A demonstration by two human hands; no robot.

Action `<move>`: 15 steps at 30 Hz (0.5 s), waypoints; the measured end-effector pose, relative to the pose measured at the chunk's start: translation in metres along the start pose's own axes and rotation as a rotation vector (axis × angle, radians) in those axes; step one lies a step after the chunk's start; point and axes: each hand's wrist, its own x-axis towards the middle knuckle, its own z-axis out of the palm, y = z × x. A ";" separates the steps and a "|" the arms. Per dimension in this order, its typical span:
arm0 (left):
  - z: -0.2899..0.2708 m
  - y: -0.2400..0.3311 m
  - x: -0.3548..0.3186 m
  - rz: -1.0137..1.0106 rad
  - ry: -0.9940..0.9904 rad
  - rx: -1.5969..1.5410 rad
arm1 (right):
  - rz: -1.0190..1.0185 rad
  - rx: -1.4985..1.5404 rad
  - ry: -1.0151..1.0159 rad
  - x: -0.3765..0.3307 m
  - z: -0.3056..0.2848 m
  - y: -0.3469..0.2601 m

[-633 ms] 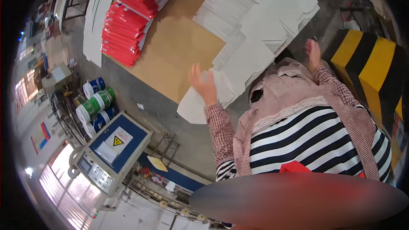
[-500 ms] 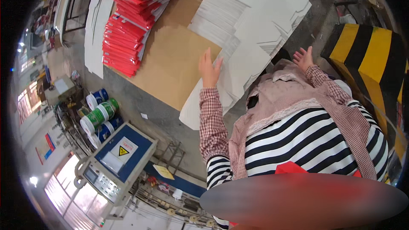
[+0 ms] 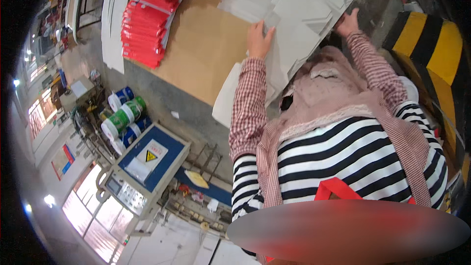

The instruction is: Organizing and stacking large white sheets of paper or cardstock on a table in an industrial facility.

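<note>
Centrally, a stack of white die-cut cardboard sheets (image 3: pixel 304 14) is spanned by both hands: the left hand (image 3: pixel 258 39) is pressed flat, fingers spread, on its near-left edge; the right hand (image 3: pixel 347 22) is gripping its right edge, on the brown cardboard surface (image 3: pixel 206 44).

The room is bright and the light is even. Strong daylight comes in through the windows (image 3: pixel 100 225) at the lower left, and they glow almost white. Small lamps (image 3: pixel 48 199) shine as white dots on the left. Shadows are soft and faint. The picture is round, with black corners. Straight lines bend near the rim. A blurred smudge covers the bottom. The middle looks sharp.
</note>
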 end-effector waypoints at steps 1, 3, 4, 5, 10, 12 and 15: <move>-0.002 -0.001 0.000 -0.023 -0.011 0.011 | 0.025 0.004 0.012 -0.002 -0.009 -0.001; -0.011 -0.003 0.003 0.025 -0.052 -0.090 | -0.061 -0.076 0.007 -0.005 -0.009 0.001; -0.016 -0.019 -0.007 0.007 -0.051 -0.079 | -0.040 -0.075 0.006 -0.012 -0.013 0.016; -0.024 -0.040 -0.014 -0.105 -0.062 -0.225 | -0.023 -0.056 0.111 -0.023 -0.013 0.028; -0.080 -0.115 -0.075 -0.196 0.005 -0.004 | 0.196 0.033 0.284 -0.057 -0.048 0.094; -0.095 -0.144 -0.118 -0.385 -0.019 -0.025 | 0.292 -0.004 0.272 -0.083 -0.028 0.129; -0.097 -0.129 -0.137 -0.521 -0.033 -0.233 | 0.342 0.001 0.266 -0.097 -0.013 0.145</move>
